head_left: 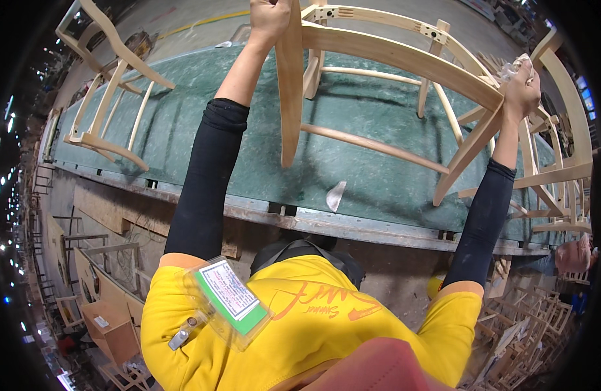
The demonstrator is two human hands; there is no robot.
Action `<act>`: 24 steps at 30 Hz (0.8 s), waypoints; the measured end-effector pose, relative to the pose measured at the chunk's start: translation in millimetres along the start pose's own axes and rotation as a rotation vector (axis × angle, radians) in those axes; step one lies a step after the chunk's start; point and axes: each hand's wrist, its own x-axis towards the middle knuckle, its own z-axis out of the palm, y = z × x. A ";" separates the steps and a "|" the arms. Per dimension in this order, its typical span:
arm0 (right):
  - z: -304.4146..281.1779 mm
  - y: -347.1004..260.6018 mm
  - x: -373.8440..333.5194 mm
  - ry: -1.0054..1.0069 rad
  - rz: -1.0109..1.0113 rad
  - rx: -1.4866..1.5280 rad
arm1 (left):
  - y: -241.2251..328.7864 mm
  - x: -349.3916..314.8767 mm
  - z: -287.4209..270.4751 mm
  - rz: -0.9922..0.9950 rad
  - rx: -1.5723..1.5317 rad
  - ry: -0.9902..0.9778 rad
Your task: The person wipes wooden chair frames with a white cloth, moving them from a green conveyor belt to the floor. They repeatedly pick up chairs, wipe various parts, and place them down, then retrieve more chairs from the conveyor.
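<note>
A pale, unpainted wooden chair frame (392, 51) stands on the green tabletop (379, 192) in front of me. My left hand (271, 21) is closed around the upper part of its left post, at the top edge of the view. At the frame's right end, my right hand (522, 94) is closed on a crumpled whitish cloth (517, 66); whether it also grips the post there I cannot tell. Both arms are stretched far apart, with a curved rail and a lower rung between them. A small whitish scrap (336, 195) lies on the tabletop near its front edge.
Another wooden chair frame (111, 147) rests at the table's left end. More frames (555, 176) crowd the right end. A metal edge strip (352, 223) runs along the table's near side. A brown box (108, 329) sits low on the left, with wooden parts around it.
</note>
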 end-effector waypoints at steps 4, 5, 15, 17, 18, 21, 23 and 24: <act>-9.9 -9.3 -9.3 -0.007 0.020 0.075 | 8.5 -6.4 -1.8 0.019 0.032 -0.011; -12.4 -10.0 -10.7 -0.017 0.025 0.089 | 9.2 -7.8 -2.2 0.024 0.039 -0.011; -20.9 -10.2 -13.3 -0.043 0.042 0.092 | 17.3 -14.7 3.5 0.108 0.102 0.008; -25.9 -9.4 -18.4 -0.022 0.061 0.116 | 24.5 -22.9 5.9 0.069 0.079 0.023; -30.7 -10.3 -22.0 0.008 0.040 0.124 | 31.4 -30.7 6.4 0.053 0.058 0.037; -59.7 -12.1 -47.4 0.031 0.053 0.184 | 25.8 -62.1 -7.9 0.125 0.326 0.104; -91.7 -6.4 -71.7 0.052 0.098 0.223 | 45.7 -94.5 -1.7 0.203 0.479 0.084; -97.7 -8.3 -91.2 0.026 0.194 0.375 | 59.9 -114.7 -11.3 0.291 0.582 0.091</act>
